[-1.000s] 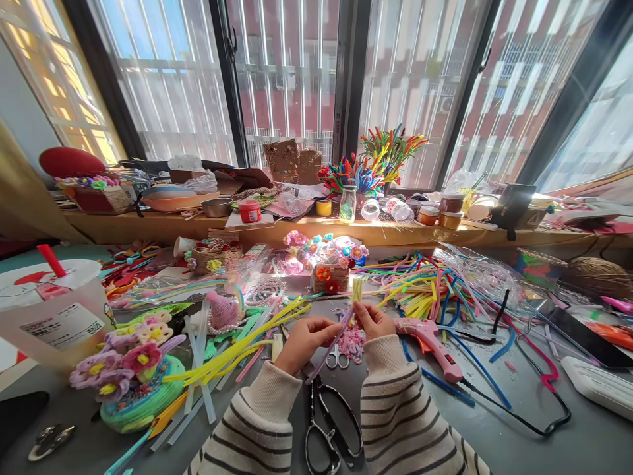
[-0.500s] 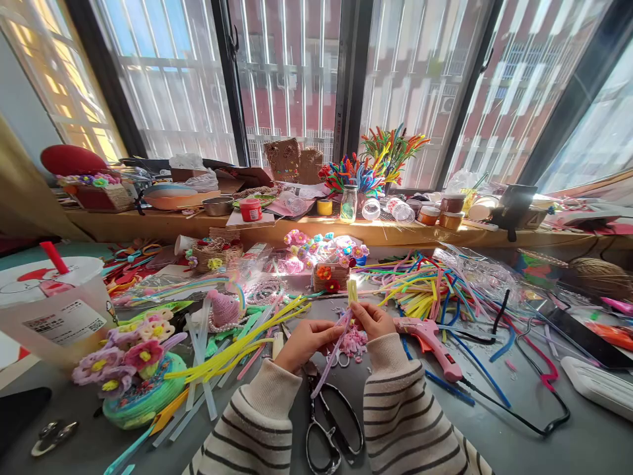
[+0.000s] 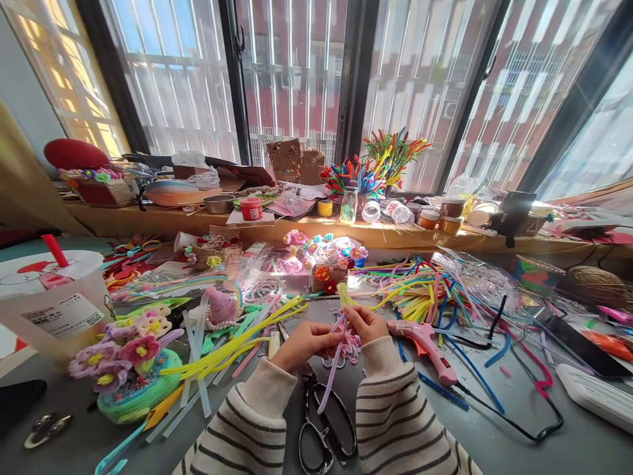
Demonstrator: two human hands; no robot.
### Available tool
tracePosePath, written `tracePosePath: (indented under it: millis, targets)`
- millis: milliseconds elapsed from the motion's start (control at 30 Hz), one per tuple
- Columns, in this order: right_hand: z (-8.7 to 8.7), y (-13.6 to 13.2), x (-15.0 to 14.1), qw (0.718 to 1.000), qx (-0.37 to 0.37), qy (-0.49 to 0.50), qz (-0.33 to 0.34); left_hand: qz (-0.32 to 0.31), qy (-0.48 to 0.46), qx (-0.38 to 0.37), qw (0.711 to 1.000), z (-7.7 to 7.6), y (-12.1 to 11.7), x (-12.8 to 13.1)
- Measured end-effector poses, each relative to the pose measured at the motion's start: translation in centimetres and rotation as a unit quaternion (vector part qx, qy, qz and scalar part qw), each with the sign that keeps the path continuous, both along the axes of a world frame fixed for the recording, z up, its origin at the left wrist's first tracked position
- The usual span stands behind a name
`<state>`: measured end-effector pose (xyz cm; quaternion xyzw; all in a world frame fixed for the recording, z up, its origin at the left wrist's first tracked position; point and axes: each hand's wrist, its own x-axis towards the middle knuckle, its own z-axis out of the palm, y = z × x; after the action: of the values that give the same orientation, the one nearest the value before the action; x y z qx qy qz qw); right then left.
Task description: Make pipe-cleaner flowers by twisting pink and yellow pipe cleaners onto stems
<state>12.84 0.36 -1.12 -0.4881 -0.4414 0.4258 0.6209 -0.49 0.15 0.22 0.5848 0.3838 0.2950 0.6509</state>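
Between my two hands is a lilac pipe cleaner (image 3: 330, 382), its loose tail hanging down over the black-handled scissors (image 3: 316, 439). My left hand (image 3: 307, 344) pinches it near its upper part. My right hand (image 3: 366, 323) closes its fingertips round a short bundle of yellow pipe cleaners (image 3: 343, 295) that pokes up above them. The lilac strand meets the yellow bundle at the fingers; how it is wrapped there is partly hidden. Pink and lilac fuzzy clippings (image 3: 352, 349) lie just beneath my hands.
A pink glue gun (image 3: 426, 346) lies right of my hands, its cord trailing right. Yellow pipe cleaners (image 3: 232, 346) and clear glue sticks (image 3: 196, 349) are on the left, near a flower-topped green piece (image 3: 141, 389) and a drink cup (image 3: 54, 316). Mixed pipe cleaners (image 3: 420, 290) spread behind.
The view has shifted slightly. The yellow bundle now leans a little to the left, and the lilac tail hangs steeper. Both hands keep their hold.
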Motion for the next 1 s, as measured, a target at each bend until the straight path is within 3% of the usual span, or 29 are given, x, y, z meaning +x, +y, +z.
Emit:
tracePosePath:
  millis: [167,400,800,1000]
  targets:
    - [-0.1,0.1,0.2,0.999,-0.018,-0.021,0.044,0.005,0.006,0.005,1.0,0.3,-0.2,0.0]
    - [-0.3,0.0,-0.1,0.997,0.023,-0.061,0.027,0.017,0.007,-0.01,1.0,0.7,-0.3,0.0]
    - [-0.2,-0.5,-1.1,0.992,0.071,-0.087,-0.057,-0.013,-0.016,-0.058,0.998,0.6,-0.5,0.6]
    - [0.3,-0.7,-0.6,0.996,0.068,-0.063,-0.018,0.004,0.011,-0.007,1.0,0.7,-0.3,0.1]
